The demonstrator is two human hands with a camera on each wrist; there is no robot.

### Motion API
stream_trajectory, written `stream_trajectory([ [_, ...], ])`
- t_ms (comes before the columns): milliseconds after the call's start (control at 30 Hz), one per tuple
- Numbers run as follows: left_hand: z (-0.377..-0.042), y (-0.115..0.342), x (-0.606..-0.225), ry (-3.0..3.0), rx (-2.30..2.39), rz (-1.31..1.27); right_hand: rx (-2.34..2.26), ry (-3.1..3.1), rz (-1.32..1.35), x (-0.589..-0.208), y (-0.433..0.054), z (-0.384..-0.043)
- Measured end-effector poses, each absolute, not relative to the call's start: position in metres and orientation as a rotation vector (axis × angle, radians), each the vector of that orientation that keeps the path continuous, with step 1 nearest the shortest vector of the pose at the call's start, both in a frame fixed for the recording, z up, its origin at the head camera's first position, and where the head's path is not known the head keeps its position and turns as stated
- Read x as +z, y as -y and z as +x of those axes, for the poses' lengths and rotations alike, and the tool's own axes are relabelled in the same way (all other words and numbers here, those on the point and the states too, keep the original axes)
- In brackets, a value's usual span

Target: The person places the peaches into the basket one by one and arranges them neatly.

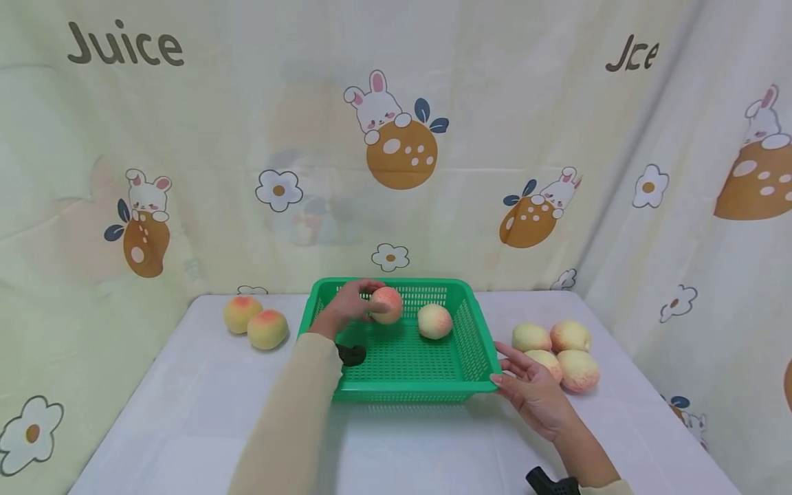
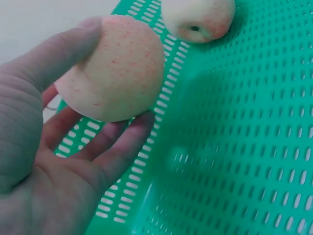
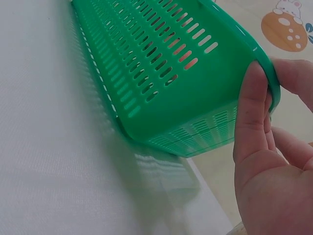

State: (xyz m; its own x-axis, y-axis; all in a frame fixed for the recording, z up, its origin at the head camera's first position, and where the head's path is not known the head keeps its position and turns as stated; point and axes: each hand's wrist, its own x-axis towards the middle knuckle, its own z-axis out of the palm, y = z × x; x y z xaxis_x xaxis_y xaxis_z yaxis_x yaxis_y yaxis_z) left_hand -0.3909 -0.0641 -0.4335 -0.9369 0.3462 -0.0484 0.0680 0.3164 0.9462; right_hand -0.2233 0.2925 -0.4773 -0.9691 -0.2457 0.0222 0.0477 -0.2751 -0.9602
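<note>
Pinching round pink-and-cream peach [image 1: 391, 307], left hand [image 1: 350, 302] reaches inside green perforated plastic basket [image 1: 408, 388], near its far wall; right hand [image 1: 533, 397] grips basket's near right corner by rim. Pink-flecked cream peach [image 1: 435, 322] lies loose inside. Left of basket: two red-topped yellow peaches [image 1: 268, 331]; right: four pink-tinged pale-yellow peaches [image 1: 579, 372]. Work looks partway: one inside, one in hand, six outside.

My right hand [image 3: 274, 181] pinches the green basket [image 3: 205, 73] by its rim at one corner, thumb on near side. Something pinkish [image 3: 190, 63] through the slots. Shadow [image 3: 151, 176] on white table [image 3: 49, 171], reaching table's edge; rabbit-print cloth [image 3: 286, 29] beyond.
</note>
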Motion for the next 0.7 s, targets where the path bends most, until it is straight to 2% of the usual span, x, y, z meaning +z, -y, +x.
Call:
stream_trajectory([
  [700, -0.385, 0.034, -0.440, -2.228, 1.618, 0.273, -2.341, -1.757, -0.270, -0.477, -0.293, -0.222],
])
